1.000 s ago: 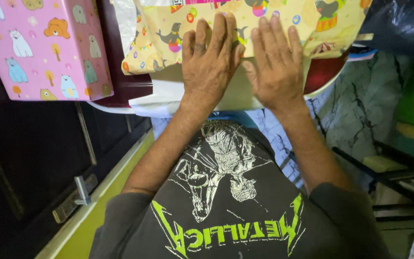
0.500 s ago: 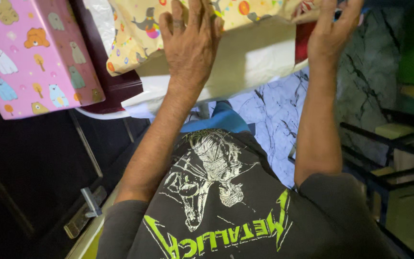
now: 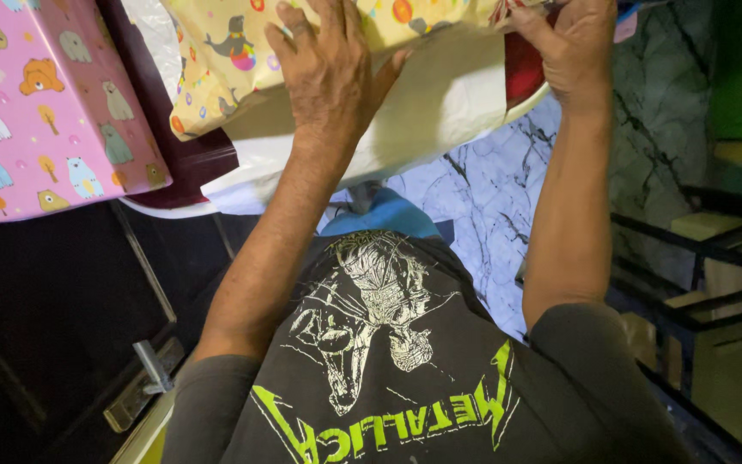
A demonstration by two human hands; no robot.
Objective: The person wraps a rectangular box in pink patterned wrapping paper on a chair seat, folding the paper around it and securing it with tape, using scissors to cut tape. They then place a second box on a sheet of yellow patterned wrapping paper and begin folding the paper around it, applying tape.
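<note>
A package in yellow wrapping paper (image 3: 216, 60) printed with small animals and balls lies at the top of the view, and the paper's white underside (image 3: 440, 103) faces me. My left hand (image 3: 328, 69) presses flat on the yellow paper with its thumb hooked over the folded edge. At the package's right end, my right hand (image 3: 568, 51) pinches the paper's edge with bent fingers. Both forearms reach up from my dark printed shirt (image 3: 388, 361).
A box wrapped in pink paper with animal figures (image 3: 45, 112) stands at the upper left on a dark red round surface (image 3: 191, 163) with a white rim. Marbled flooring (image 3: 491, 198) shows below. Dark metal shelving (image 3: 706, 249) stands at the right, a dark cabinet (image 3: 53, 326) at the left.
My right hand has left the top of the yellow package and gone to its right end. The paper's white underside has come into view. My left hand stays on top.
</note>
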